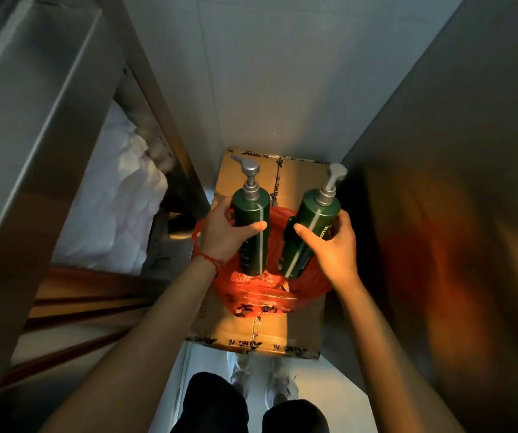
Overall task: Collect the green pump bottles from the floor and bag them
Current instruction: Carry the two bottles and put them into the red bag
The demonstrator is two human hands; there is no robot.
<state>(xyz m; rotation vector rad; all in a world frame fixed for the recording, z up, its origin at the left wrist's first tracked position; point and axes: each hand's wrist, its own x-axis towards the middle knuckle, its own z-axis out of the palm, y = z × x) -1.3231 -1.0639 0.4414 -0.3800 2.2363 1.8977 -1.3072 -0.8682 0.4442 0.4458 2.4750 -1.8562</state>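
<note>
Bottles, two, green, rigid plastic with grey pumps: left bottle (253, 232) clamped at mid-body in the left hand (226, 235), right bottle (309, 235) likewise in the right hand (334, 245), thumbs across the fronts, fingers wrapped behind. Likely smooth, slippery and moderately heavy if full; best held by the body, not the pump. Long axes near upright, pumps above the fingers, bases below them over the red bag (261, 292) on a box (301, 335).

Taped cardboard box (301, 195) on floor; white bedding (120, 214) left.
</note>
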